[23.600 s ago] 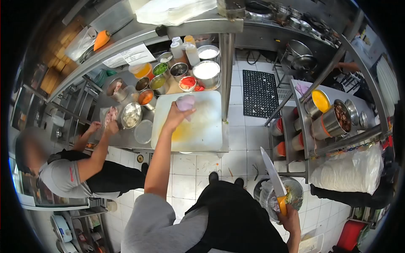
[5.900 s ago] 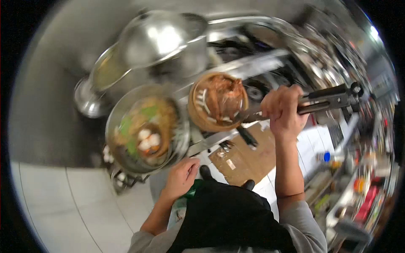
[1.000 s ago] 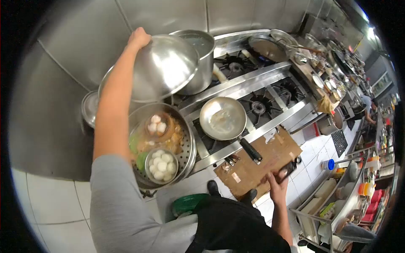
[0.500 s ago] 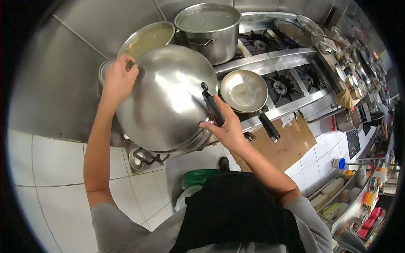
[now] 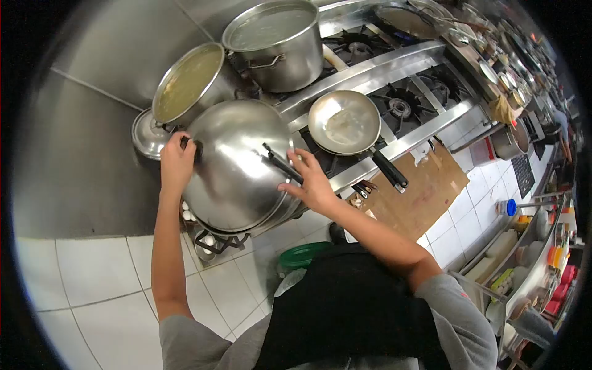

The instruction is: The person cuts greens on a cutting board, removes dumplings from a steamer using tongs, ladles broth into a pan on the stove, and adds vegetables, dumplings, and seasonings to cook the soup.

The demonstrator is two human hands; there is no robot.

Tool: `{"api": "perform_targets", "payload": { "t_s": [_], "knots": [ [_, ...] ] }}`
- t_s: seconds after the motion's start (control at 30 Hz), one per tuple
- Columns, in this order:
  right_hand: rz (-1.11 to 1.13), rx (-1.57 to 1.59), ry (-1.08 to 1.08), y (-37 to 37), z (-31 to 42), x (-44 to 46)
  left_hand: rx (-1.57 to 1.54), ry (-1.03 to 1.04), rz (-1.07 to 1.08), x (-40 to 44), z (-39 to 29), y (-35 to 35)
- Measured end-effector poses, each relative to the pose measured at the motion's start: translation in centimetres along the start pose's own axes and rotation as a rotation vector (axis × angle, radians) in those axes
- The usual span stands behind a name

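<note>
A large domed steel lid (image 5: pixel 231 185), with black handles on its sides, covers a wide vessel on the near left end of the stove. My left hand (image 5: pixel 177 161) is closed on the dark left handle. At the opposite side, my right hand (image 5: pixel 314 185) curls its thumb and fingers round the right black handle (image 5: pixel 282 164). The lid hides what lies beneath it. Just to the right, a steel frying pan (image 5: pixel 345 123) with a black handle rests on a burner.
Behind the lid stand a pot of yellowish liquid (image 5: pixel 188 86) and a taller stockpot (image 5: pixel 277 55) of cloudy liquid. A smaller lidded pot (image 5: pixel 148 135) is by the wall. Eggs sit in a bowl (image 5: pixel 206 245) below. Cardboard (image 5: pixel 419 197) covers part of the tiled floor.
The lid now looks lower and tipped slightly, exposing more of the pots behind. Both hands have stayed at its handles. The camera view has shifted too.
</note>
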State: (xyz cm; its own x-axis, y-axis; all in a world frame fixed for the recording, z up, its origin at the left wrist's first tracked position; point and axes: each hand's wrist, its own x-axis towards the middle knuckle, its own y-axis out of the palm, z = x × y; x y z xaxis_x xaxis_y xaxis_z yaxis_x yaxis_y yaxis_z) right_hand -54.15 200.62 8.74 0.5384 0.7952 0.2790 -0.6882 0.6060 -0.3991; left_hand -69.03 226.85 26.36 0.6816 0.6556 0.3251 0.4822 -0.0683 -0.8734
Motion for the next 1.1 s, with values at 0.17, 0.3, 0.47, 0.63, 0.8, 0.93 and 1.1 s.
{"api": "perform_targets", "payload": {
  "t_s": [0.17, 0.3, 0.47, 0.63, 0.8, 0.93, 1.1],
  "knots": [
    [0.043, 0.003, 0.044, -0.6, 0.7, -1.0, 0.029, -0.083, 0.132, 0.7, 0.0, -0.8],
    [0.097, 0.054, 0.007, -2.1, -0.1, -0.8, 0.106, -0.082, 0.128, 1.1, -0.1, -0.3],
    [0.288, 0.076, 0.054, -5.4, -1.7, -1.7, 0.165, -0.089, 0.083, 1.4, -0.6, -0.2],
    [0.273, 0.24, 0.041, -11.0, -6.5, -9.3, 0.265, -0.154, 0.031, 1.2, 1.5, 0.5],
    [0.266, 0.103, 0.204, -21.5, -12.4, -19.0, 0.263, -0.185, 0.103, 1.6, -0.4, -0.1],
    [0.143, 0.031, 0.479, -29.8, -16.4, -27.4, 0.248, -0.174, 0.112, 1.9, 0.4, 0.5],
    [-0.164, -0.007, 0.833, -37.0, -22.4, -37.6, 0.311, -0.084, 0.049, 1.7, 3.9, 1.1]
  ]
}}
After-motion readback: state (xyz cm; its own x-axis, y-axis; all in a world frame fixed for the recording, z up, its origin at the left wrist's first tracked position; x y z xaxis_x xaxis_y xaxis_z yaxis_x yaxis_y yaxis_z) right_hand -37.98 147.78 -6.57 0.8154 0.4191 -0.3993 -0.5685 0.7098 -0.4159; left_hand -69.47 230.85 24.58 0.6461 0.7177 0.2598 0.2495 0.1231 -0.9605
